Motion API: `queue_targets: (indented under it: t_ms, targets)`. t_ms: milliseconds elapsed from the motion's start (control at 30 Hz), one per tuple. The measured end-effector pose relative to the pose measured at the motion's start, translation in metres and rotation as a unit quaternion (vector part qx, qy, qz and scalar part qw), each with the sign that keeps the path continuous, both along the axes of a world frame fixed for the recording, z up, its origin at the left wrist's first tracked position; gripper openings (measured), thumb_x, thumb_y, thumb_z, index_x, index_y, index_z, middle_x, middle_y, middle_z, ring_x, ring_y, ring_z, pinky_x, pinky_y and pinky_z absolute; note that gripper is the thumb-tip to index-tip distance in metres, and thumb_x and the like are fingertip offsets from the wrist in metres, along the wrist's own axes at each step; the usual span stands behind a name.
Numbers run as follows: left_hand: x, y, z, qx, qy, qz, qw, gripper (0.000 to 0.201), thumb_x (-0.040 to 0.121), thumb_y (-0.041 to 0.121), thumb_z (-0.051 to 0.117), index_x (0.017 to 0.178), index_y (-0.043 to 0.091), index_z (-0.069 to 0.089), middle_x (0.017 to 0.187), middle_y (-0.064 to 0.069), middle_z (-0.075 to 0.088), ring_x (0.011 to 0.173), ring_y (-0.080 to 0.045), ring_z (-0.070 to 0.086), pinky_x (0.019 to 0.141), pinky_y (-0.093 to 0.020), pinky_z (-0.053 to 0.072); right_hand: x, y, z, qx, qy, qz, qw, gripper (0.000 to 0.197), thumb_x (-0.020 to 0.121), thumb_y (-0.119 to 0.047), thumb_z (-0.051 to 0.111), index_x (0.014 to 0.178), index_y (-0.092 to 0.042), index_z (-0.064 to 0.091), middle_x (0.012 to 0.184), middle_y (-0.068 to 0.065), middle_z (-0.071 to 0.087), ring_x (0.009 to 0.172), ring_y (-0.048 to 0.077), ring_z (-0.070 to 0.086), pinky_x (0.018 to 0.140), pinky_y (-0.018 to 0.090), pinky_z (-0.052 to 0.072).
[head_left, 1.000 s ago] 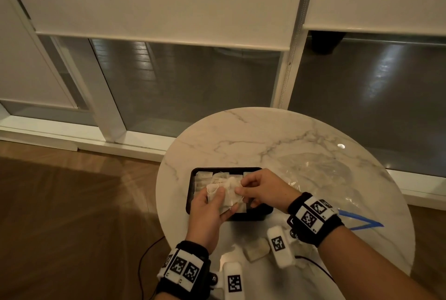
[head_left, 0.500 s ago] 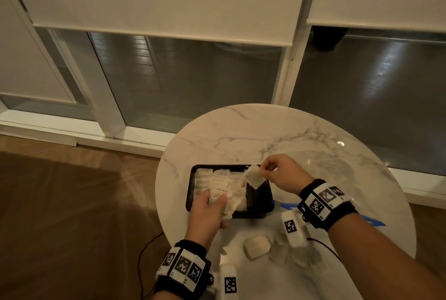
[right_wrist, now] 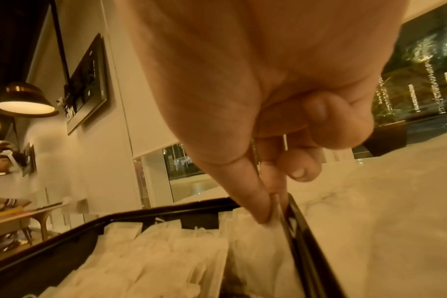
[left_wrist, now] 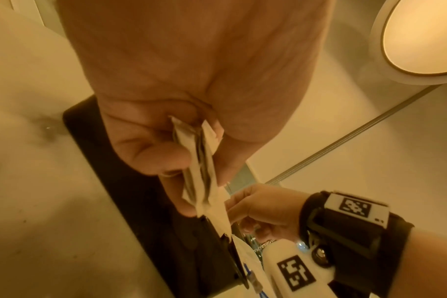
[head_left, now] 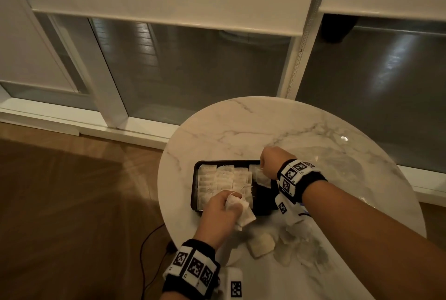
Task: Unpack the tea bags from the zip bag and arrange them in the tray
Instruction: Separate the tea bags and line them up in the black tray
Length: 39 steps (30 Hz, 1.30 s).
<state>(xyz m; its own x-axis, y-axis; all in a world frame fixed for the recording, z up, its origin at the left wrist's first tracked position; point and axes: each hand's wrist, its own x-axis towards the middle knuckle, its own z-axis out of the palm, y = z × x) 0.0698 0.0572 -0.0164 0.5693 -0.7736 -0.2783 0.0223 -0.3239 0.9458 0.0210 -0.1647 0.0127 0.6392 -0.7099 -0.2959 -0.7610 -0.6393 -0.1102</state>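
Note:
A black tray (head_left: 196, 174) on the round marble table holds rows of white tea bags (head_left: 223, 180). My left hand (head_left: 220, 208) hovers over the tray's near edge and grips a small stack of tea bags (head_left: 242, 210), seen edge-on as tea bags (left_wrist: 199, 161) in the left wrist view. My right hand (head_left: 270, 163) is at the tray's far right corner and pinches one tea bag (head_left: 261, 178) between thumb and forefinger, lowering this tea bag (right_wrist: 263, 238) against the tray wall (right_wrist: 304, 225). The clear zip bag (head_left: 337, 164) lies crumpled right of the tray.
Several loose tea bags (head_left: 261, 244) lie on the marble table (head_left: 229, 128) near its front edge. A black cable (head_left: 149, 246) runs on the wooden floor left of the table. Windows with blinds stand behind. Another person works at a table (right_wrist: 10, 211) far left.
My right hand pulled one tea bag from the stack in my left hand and carried it right and down into the tray's far right corner. My left hand dropped slightly toward me.

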Motion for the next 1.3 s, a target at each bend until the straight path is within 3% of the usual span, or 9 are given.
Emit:
queue_targets:
  t_ms: [100, 267, 400, 633, 800, 900, 1000, 1167, 1300]
  targets:
    - [0.001, -0.002, -0.004, 0.0, -0.005, 0.007, 1.0, 0.021, 0.094, 0.013, 0.059, 0.107, 0.026, 0.069, 0.102, 0.005, 0.071, 0.096, -0.013, 0.068, 0.085, -0.037, 0.061, 0.009, -0.005, -0.006, 0.009, 0.012, 0.012, 1.0, 0.016, 0.088, -0.014, 0.062, 0.097, -0.014, 0.075, 0.089, 0.006, 0.072, 0.079, 0.026, 0.068, 0.081, 0.04, 0.061]
    - [0.003, -0.003, -0.006, -0.046, -0.01, 0.041, 0.998, 0.022, 0.095, 0.009, 0.059, 0.1, 0.027, 0.07, 0.095, 0.006, 0.072, 0.091, -0.01, 0.069, 0.075, -0.027, 0.059, 0.015, -0.008, 0.002, 0.036, 0.029, 0.027, 0.999, 0.012, 0.088, -0.012, 0.066, 0.093, -0.016, 0.077, 0.093, 0.006, 0.073, 0.086, 0.026, 0.069, 0.084, 0.037, 0.06]
    - [0.004, -0.004, -0.008, -0.046, -0.025, 0.046, 0.998, 0.023, 0.095, 0.008, 0.061, 0.096, 0.029, 0.069, 0.096, 0.008, 0.072, 0.093, -0.009, 0.068, 0.083, -0.029, 0.059, 0.017, -0.013, 0.0, 0.055, 0.053, 0.039, 0.996, 0.011, 0.084, -0.01, 0.073, 0.09, -0.017, 0.079, 0.094, 0.005, 0.075, 0.089, 0.024, 0.07, 0.083, 0.035, 0.06]
    - [0.007, -0.005, -0.013, -0.042, -0.037, 0.038, 0.998, 0.022, 0.095, 0.009, 0.06, 0.096, 0.029, 0.069, 0.096, 0.008, 0.071, 0.091, -0.004, 0.067, 0.082, -0.021, 0.056, 0.019, -0.008, -0.005, -0.03, 0.056, 0.025, 0.998, 0.014, 0.091, -0.014, 0.059, 0.1, -0.013, 0.069, 0.093, 0.006, 0.067, 0.082, 0.026, 0.066, 0.08, 0.038, 0.06]
    - [0.008, -0.004, -0.015, -0.038, -0.032, 0.038, 0.998, 0.02, 0.094, 0.01, 0.061, 0.096, 0.027, 0.07, 0.097, 0.006, 0.072, 0.094, -0.01, 0.068, 0.088, -0.032, 0.058, 0.022, 0.0, -0.004, -0.083, 0.071, 0.046, 0.993, 0.016, 0.095, -0.01, 0.05, 0.108, -0.013, 0.06, 0.099, 0.008, 0.061, 0.088, 0.028, 0.06, 0.075, 0.037, 0.053]
    - [0.008, -0.004, -0.015, -0.036, -0.031, 0.035, 0.998, 0.02, 0.095, 0.009, 0.06, 0.098, 0.027, 0.069, 0.098, 0.006, 0.072, 0.096, -0.009, 0.068, 0.089, -0.03, 0.058, 0.024, 0.003, -0.003, -0.089, 0.069, 0.043, 0.993, 0.02, 0.094, -0.009, 0.05, 0.11, -0.012, 0.061, 0.105, 0.01, 0.064, 0.088, 0.029, 0.061, 0.079, 0.039, 0.055]
    - [0.008, -0.001, -0.013, -0.044, -0.03, 0.034, 0.998, 0.021, 0.095, 0.009, 0.06, 0.098, 0.028, 0.069, 0.098, 0.008, 0.072, 0.095, -0.008, 0.068, 0.088, -0.029, 0.058, 0.023, 0.003, 0.0, -0.084, 0.059, 0.035, 0.994, 0.019, 0.091, -0.006, 0.053, 0.107, -0.011, 0.064, 0.096, 0.009, 0.062, 0.084, 0.029, 0.061, 0.079, 0.039, 0.057]
    - [0.011, 0.003, -0.003, -0.061, -0.01, 0.045, 0.997, 0.02, 0.097, 0.01, 0.06, 0.099, 0.028, 0.067, 0.097, 0.005, 0.071, 0.093, -0.016, 0.069, 0.064, -0.024, 0.051, 0.009, -0.008, 0.018, 0.001, -0.063, -0.042, 0.997, 0.015, 0.086, -0.015, 0.072, 0.101, -0.012, 0.07, 0.099, 0.007, 0.068, 0.084, 0.025, 0.067, 0.081, 0.038, 0.06]
    - [0.01, 0.005, 0.006, -0.081, 0.043, 0.064, 0.994, 0.017, 0.099, 0.013, 0.059, 0.108, 0.023, 0.068, 0.102, -0.002, 0.072, 0.089, -0.019, 0.07, 0.055, -0.024, 0.052, -0.02, 0.007, 0.037, 0.069, -0.256, -0.119, 0.957, 0.014, 0.088, -0.028, 0.071, 0.098, -0.02, 0.071, 0.091, 0.001, 0.071, 0.072, 0.015, 0.069, 0.07, 0.028, 0.055]
